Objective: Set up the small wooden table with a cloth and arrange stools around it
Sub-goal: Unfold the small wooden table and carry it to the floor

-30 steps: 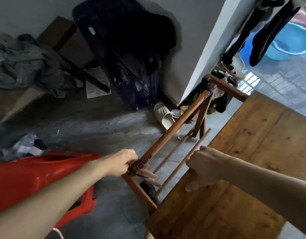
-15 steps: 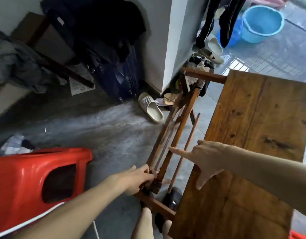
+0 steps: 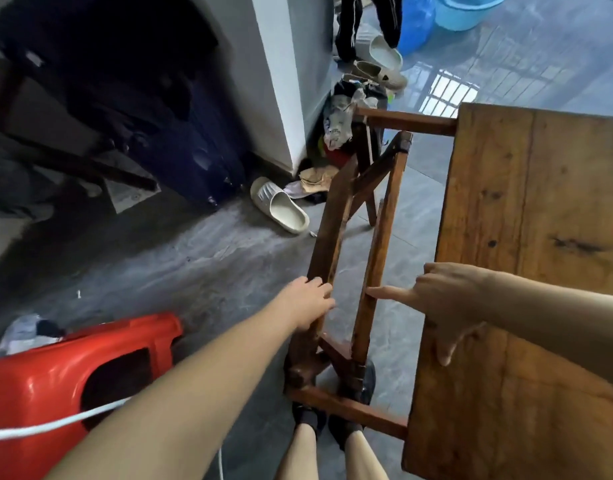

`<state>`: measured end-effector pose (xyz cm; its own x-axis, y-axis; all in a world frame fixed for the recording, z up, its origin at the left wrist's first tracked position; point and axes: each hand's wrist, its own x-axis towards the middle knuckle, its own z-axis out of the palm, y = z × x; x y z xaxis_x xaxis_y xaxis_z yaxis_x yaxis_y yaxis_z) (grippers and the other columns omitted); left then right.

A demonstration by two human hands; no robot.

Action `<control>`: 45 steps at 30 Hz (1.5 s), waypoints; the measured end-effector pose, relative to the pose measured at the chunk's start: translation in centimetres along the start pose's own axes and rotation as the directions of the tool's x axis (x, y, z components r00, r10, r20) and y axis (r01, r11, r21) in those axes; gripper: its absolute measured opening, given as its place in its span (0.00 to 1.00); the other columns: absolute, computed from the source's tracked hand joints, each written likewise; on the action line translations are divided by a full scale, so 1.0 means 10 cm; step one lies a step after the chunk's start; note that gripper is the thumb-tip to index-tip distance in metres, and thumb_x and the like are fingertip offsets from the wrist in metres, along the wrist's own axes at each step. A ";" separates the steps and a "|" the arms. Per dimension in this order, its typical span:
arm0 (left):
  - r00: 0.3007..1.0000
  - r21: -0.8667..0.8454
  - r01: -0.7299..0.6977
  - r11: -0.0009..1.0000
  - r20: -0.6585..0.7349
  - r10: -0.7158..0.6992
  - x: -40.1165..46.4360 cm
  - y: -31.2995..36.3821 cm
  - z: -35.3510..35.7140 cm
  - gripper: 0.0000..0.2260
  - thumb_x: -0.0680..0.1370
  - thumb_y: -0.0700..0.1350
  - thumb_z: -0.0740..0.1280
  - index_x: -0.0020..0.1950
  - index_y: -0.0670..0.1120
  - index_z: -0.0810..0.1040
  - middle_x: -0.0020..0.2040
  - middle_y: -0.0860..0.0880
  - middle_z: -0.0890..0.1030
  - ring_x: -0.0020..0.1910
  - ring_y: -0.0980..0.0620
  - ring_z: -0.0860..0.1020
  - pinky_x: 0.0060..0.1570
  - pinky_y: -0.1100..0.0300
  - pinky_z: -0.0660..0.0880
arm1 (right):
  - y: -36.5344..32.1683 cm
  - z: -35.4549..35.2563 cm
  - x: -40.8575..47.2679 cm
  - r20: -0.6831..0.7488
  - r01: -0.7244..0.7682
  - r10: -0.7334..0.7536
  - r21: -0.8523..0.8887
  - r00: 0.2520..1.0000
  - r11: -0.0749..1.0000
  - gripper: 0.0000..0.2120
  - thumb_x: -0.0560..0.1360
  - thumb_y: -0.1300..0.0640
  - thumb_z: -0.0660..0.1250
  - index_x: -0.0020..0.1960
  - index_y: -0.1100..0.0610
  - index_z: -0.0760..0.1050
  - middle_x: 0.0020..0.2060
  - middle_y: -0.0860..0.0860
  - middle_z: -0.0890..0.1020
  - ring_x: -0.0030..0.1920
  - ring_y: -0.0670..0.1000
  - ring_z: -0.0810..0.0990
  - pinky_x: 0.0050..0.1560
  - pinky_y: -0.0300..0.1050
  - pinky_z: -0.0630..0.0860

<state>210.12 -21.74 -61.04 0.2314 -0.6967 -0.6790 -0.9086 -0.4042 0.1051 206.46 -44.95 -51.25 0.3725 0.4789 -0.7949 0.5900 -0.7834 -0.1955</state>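
Observation:
The small wooden folding table is tipped on edge, with its plank top (image 3: pixel 526 271) filling the right side. Its folding leg frame (image 3: pixel 377 237) stands out to the left of the top. My left hand (image 3: pixel 308 303) is wrapped around the frame's left rail. My right hand (image 3: pixel 447 299) holds the top's left edge, thumb stretched toward the frame's right rail. A red plastic stool (image 3: pixel 56 386) lies on its side at the lower left. No cloth is in sight.
My feet (image 3: pixel 332 424) stand under the frame's lower crossbar. A white cord (image 3: pixel 56 424) crosses the stool. A pale slipper (image 3: pixel 281 209), a dark suitcase (image 3: pixel 180 154), a wall corner (image 3: pixel 277 98), a clothes pile (image 3: pixel 346 112) and a blue basin (image 3: pixel 464 12) lie beyond.
The leg frame has swung out from the tabletop and now stands steeper. My left hand slid from the frame's lower joint up onto the rail. My right hand stays at the top's edge.

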 end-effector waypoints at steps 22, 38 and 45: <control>0.934 0.613 -0.322 0.721 0.331 0.136 1.04 0.10 -0.32 0.13 0.76 0.48 0.70 0.59 0.46 0.81 0.56 0.48 0.81 0.57 0.44 0.79 0.62 0.49 0.68 | 0.22 0.49 -0.07 0.037 0.010 -0.010 -0.002 0.999 1.000 0.60 0.63 0.33 0.74 0.78 0.51 0.38 0.62 0.57 0.78 0.64 0.60 0.75 0.72 0.56 0.62; 0.888 0.498 -0.260 0.827 0.459 0.003 0.11 -0.12 -0.96 0.16 0.79 0.44 0.65 0.67 0.45 0.75 0.66 0.46 0.76 0.65 0.44 0.74 0.63 0.52 0.67 | 0.03 0.18 0.04 0.110 -0.016 0.016 0.000 0.994 1.000 0.59 0.65 0.36 0.75 0.78 0.52 0.38 0.67 0.56 0.75 0.68 0.61 0.72 0.73 0.56 0.58; 0.865 0.503 -0.253 0.826 0.501 -0.040 -0.07 -0.04 -1.10 0.19 0.77 0.47 0.70 0.67 0.46 0.74 0.66 0.46 0.74 0.65 0.43 0.73 0.63 0.51 0.70 | -0.06 0.12 0.06 0.149 -0.027 0.028 -0.011 0.989 1.000 0.59 0.65 0.37 0.75 0.79 0.52 0.38 0.69 0.57 0.73 0.69 0.61 0.70 0.73 0.56 0.57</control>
<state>214.11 -27.59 -52.59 0.0621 -0.2897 -0.9551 -0.9843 0.1405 -0.1066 205.49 -44.61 -52.32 0.2784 0.3926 -0.8766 0.5873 -0.7918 -0.1681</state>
